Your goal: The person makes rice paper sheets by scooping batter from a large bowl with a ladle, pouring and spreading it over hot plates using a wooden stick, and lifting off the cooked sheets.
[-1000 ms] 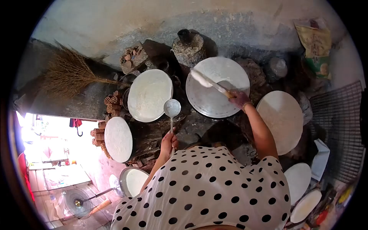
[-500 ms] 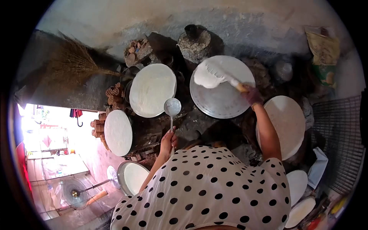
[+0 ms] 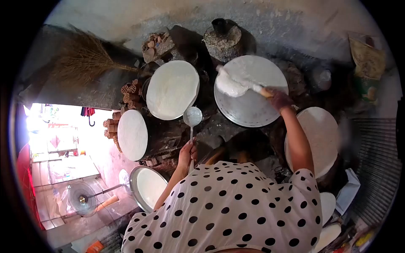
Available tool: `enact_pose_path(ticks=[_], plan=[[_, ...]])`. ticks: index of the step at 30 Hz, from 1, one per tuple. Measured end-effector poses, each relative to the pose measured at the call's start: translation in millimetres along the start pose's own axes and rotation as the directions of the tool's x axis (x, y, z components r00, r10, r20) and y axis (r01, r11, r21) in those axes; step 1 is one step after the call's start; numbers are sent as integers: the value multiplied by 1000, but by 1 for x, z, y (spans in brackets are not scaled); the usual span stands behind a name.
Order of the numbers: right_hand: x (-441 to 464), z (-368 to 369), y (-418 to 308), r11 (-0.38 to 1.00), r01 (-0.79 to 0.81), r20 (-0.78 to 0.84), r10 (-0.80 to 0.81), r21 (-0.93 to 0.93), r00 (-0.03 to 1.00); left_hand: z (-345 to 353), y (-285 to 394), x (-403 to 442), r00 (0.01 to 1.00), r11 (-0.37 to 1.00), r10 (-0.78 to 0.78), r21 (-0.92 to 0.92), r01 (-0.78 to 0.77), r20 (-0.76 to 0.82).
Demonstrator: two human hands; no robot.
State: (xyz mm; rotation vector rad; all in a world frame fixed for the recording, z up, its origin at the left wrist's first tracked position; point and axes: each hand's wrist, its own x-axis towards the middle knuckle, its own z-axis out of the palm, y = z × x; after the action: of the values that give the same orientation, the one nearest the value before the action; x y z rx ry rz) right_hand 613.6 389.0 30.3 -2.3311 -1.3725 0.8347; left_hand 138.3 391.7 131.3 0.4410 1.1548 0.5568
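Observation:
My left hand (image 3: 187,153) is closed round the handle of a metal ladle (image 3: 193,117), whose bowl points away from me. Gloved, my right hand (image 3: 280,100) grips the wooden handle of a white-coated spreader (image 3: 253,87) over a large round griddle (image 3: 249,111). White batter (image 3: 231,86) lies on the griddle's left part, at the spreader's far end. Left of the griddle is a round pan with a pale sheet (image 3: 173,90) on it.
Another white disc (image 3: 132,135) stands at the left, above a basin of white liquid (image 3: 148,187). A pale disc (image 3: 314,141) lies right of my right arm. Around are a twig broom (image 3: 88,59), clay briquettes (image 3: 130,93), a fan (image 3: 83,199) and a wire rack (image 3: 375,156).
White batter has spread over the griddle's left side under the moving spreader. The view has shifted a little. My left hand still holds the ladle.

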Motion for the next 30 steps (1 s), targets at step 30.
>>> enact_pose_path(ticks=[30], plan=[[-157, 15, -10, 762, 195, -324, 21, 618, 946, -74, -24, -42, 996, 1000, -20, 5, 20, -82]])
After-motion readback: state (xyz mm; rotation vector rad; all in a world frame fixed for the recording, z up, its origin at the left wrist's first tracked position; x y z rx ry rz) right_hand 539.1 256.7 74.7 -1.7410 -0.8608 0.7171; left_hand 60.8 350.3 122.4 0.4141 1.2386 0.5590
